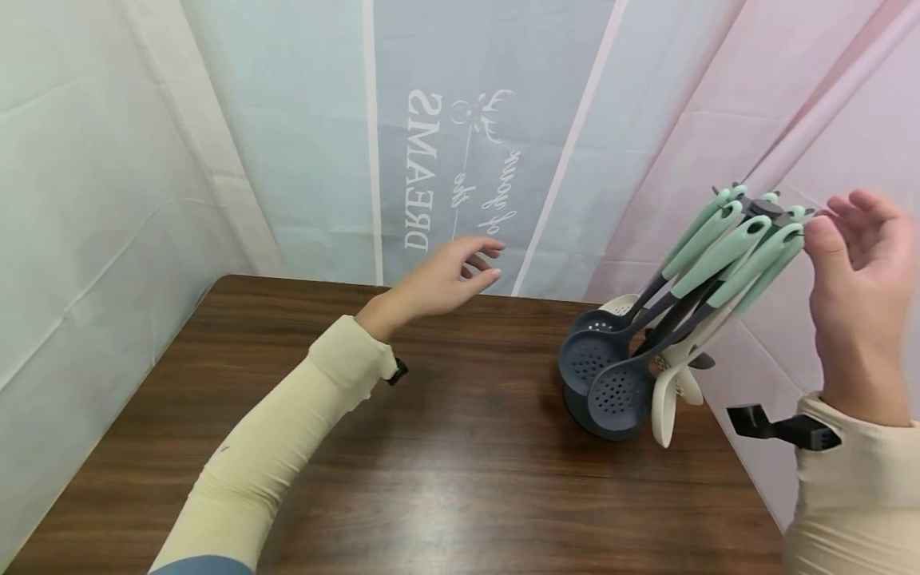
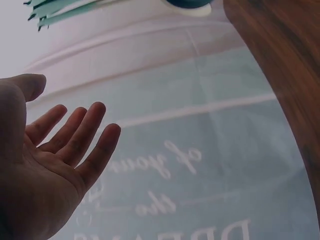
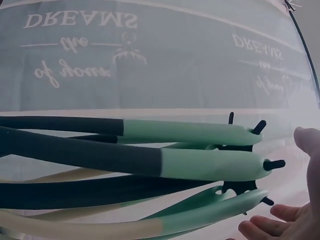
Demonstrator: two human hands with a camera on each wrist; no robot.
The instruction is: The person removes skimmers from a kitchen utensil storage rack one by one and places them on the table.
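A rotating utensil stand stands at the table's right side, its dark hub ringed with short hooks. Kitchen utensils with mint-green handles hang from it by their end holes. Among them are dark grey skimmers with round holes and a cream spoon. My right hand is beside the top of the stand, thumb and fingers spread around the handle ends with nothing gripped. In the right wrist view its fingers lie just past the hooks. My left hand hovers over the table's back edge, relaxed, holding nothing.
The brown wooden table has its back edge against a hanging cloth with mirrored lettering. Pale cloth hangs along the left, pink cloth on the right. Black straps sit at the wrists.
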